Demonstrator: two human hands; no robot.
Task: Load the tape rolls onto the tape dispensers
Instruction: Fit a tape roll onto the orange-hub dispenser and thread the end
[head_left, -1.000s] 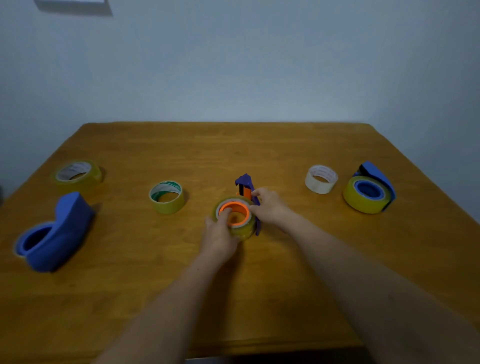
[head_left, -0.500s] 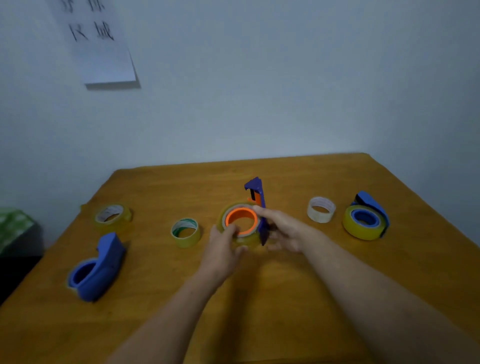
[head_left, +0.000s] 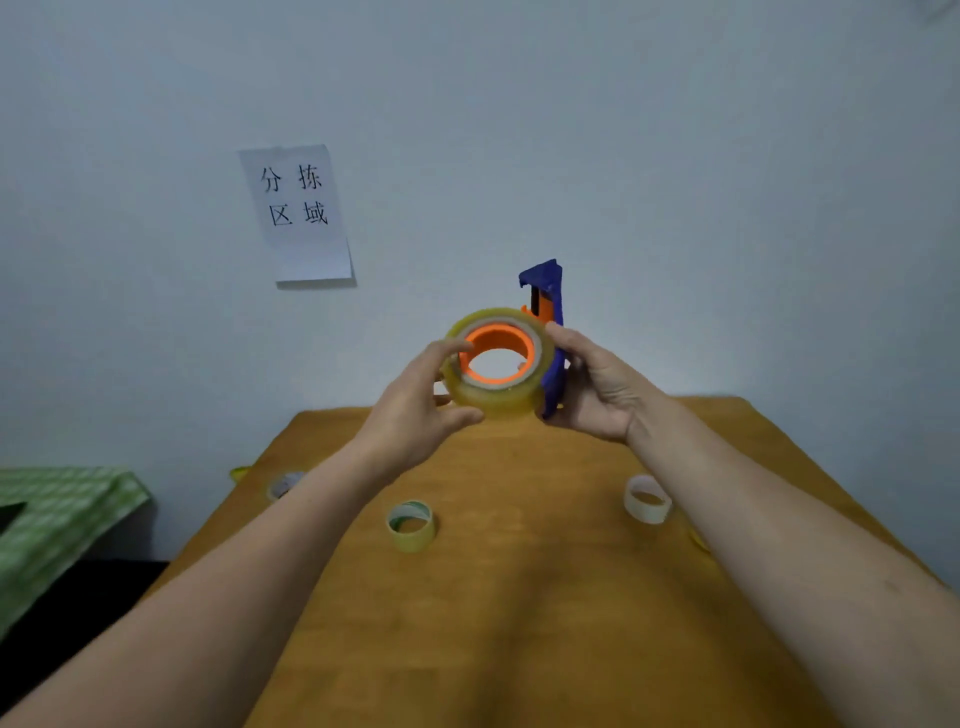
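Observation:
A dark blue tape dispenser (head_left: 551, 332) with an orange hub is held up in the air above the wooden table (head_left: 519, 597). A yellowish clear tape roll (head_left: 493, 400) sits around its orange hub. My left hand (head_left: 415, 410) grips the roll's left side. My right hand (head_left: 597, 389) holds the dispenser's blue body from the right. On the table below lie a small roll with a green-printed core (head_left: 411, 525), a whitish roll (head_left: 647, 500), and another roll (head_left: 283, 486) partly hidden behind my left forearm.
A paper sign (head_left: 296, 213) with printed characters hangs on the pale wall. A green checked cloth (head_left: 47, 530) covers something to the left of the table. My forearms hide much of the table's near part.
Both hands have lifted the dispenser with the roll off the table to well above it. The view has tilted upward, so the blue dispensers at left and right are out of sight.

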